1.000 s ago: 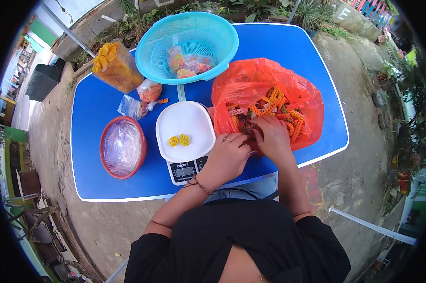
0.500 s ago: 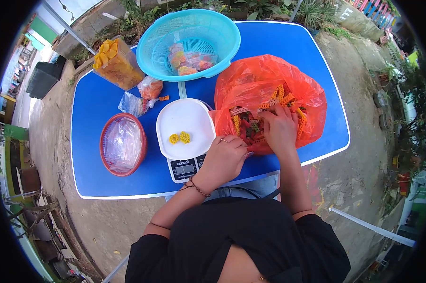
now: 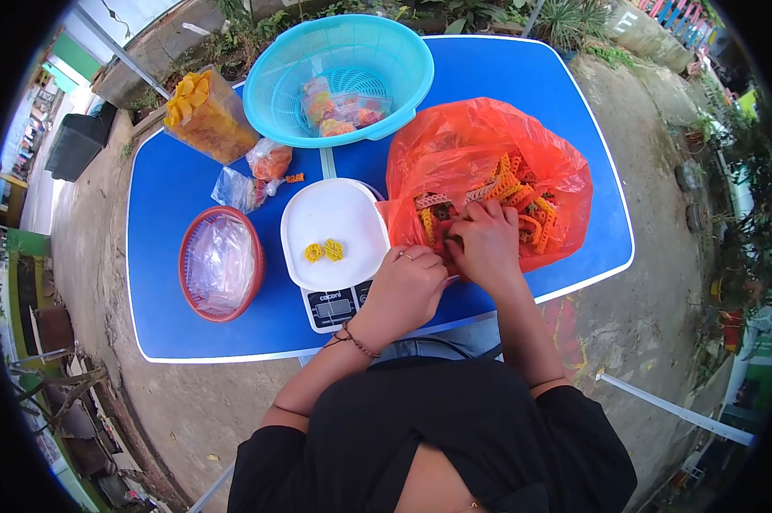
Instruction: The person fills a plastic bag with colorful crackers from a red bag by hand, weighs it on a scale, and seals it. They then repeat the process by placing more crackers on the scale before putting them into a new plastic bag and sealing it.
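Note:
An orange-red plastic bag (image 3: 488, 128) lies open on the right of the blue table, full of colourful lattice snack pieces (image 3: 510, 184). My left hand (image 3: 409, 280) grips the bag's near left edge with its fingers closed. Inside the bag mouth is my right hand (image 3: 487, 244), fingers bent down together over the pieces; what they pinch, if anything, is hidden. Just left of the bag, a white square plate (image 3: 334, 214) rests on a kitchen scale (image 3: 332, 310) and carries two small yellow pieces (image 3: 323, 250).
A turquoise basket (image 3: 270, 98) holding small filled packets stands at the back. To the left are a tall container of yellow chips (image 3: 210, 120), small knotted bags (image 3: 269, 160) and a red basket (image 3: 257, 286) of clear plastic bags. The blue table (image 3: 172, 184) has a white rim.
My right hand has moved left and slightly nearer to me within the bag, closer to my left hand. More snack pieces show behind it. My left hand keeps its place on the bag.

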The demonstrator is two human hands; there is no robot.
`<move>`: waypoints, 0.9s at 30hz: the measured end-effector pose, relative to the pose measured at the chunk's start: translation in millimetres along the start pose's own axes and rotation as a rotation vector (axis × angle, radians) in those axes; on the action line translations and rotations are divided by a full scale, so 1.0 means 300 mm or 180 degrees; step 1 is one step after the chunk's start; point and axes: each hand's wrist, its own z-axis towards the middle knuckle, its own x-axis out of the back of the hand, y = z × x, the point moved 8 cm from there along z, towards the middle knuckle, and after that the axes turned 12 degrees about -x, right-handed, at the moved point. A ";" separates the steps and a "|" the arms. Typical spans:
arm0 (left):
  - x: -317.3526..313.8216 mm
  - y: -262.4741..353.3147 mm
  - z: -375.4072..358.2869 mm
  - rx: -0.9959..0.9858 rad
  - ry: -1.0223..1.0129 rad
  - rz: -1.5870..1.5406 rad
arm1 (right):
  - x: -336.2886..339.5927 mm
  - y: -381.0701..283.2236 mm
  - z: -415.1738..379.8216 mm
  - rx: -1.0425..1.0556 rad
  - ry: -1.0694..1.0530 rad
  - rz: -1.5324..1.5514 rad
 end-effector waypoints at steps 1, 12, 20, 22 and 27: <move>-0.001 -0.001 -0.002 0.0006 0.0004 -0.0002 | 0.008 -0.002 0.002 -0.0041 -0.0011 -0.0036; 0.015 0.007 -0.010 -0.0127 0.0225 -0.0060 | 0.011 0.012 0.012 -0.0057 0.0148 -0.0072; 0.083 -0.032 -0.018 0.0148 0.0738 -0.0747 | 0.108 0.040 0.005 -0.0358 0.0616 0.0949; 0.113 -0.066 -0.033 0.0309 0.0931 -0.0969 | 0.098 0.033 0.007 -0.0326 0.0424 0.1969; 0.243 -0.140 -0.106 0.0930 0.1331 -0.0993 | 0.109 -0.103 0.004 -0.0002 0.0228 0.2740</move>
